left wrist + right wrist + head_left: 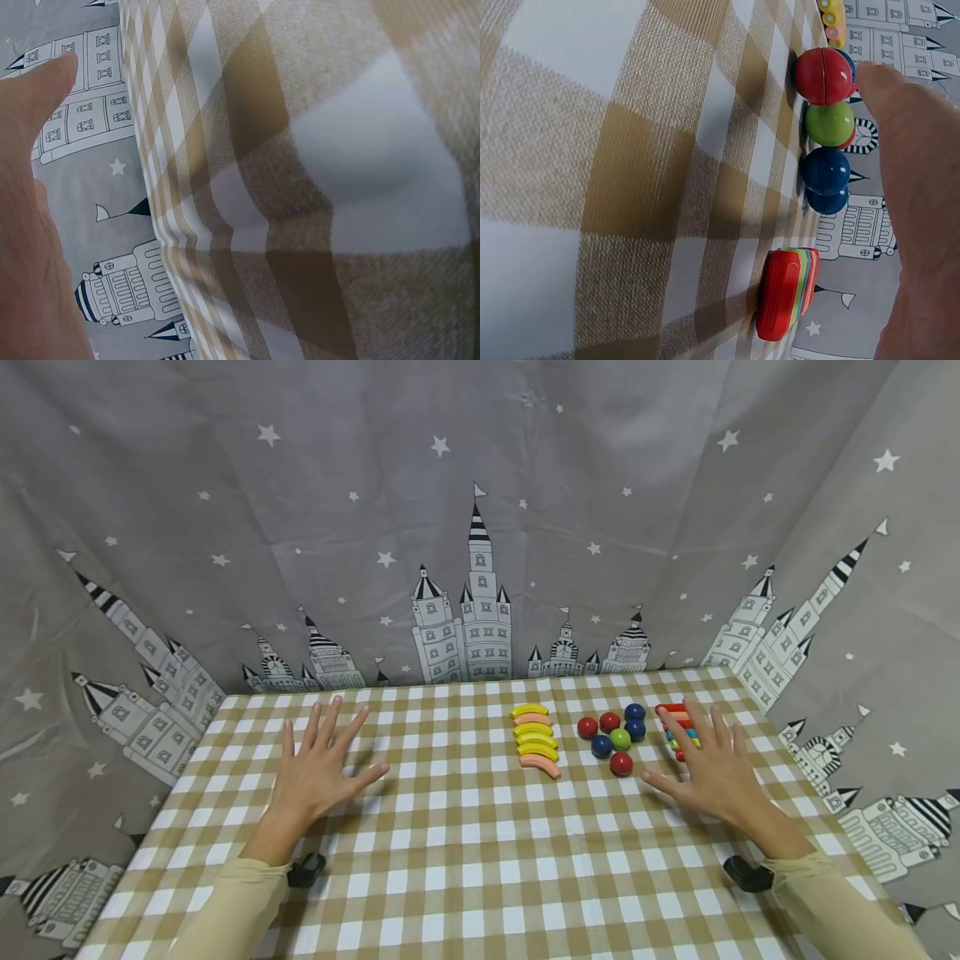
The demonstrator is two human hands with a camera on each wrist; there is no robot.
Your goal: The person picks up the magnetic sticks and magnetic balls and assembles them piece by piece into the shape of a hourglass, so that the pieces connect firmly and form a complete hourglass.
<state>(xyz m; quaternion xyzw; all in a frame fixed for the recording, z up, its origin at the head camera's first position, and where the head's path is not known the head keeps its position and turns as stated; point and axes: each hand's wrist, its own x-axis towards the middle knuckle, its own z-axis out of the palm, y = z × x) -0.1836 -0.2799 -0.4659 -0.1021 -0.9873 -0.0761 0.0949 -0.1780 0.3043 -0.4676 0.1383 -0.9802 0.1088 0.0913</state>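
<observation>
My left hand [315, 777] is held over the left half of the checked cloth, fingers spread, holding nothing. On the right my right hand [712, 777], also spread and holding nothing, overlaps a row of red, blue, green and yellow bars [672, 710] in the head view. Left of its thumb lie three red balls [621, 764], three blue balls [602, 746] and a green ball [620, 739]. In the right wrist view the thumb [889, 90] overlaps the balls' edge, with a red bar [777, 296] lower down. Only thumb and palm side show in the left wrist view.
Several curved pieces, banana-like yellow ones [536, 729] and pink ones [540, 764], lie in a column right of the table's middle. A brown-and-white checked cloth [450, 860] covers the table. Behind and at both sides hangs a grey curtain [330, 460] printed with castles and stars.
</observation>
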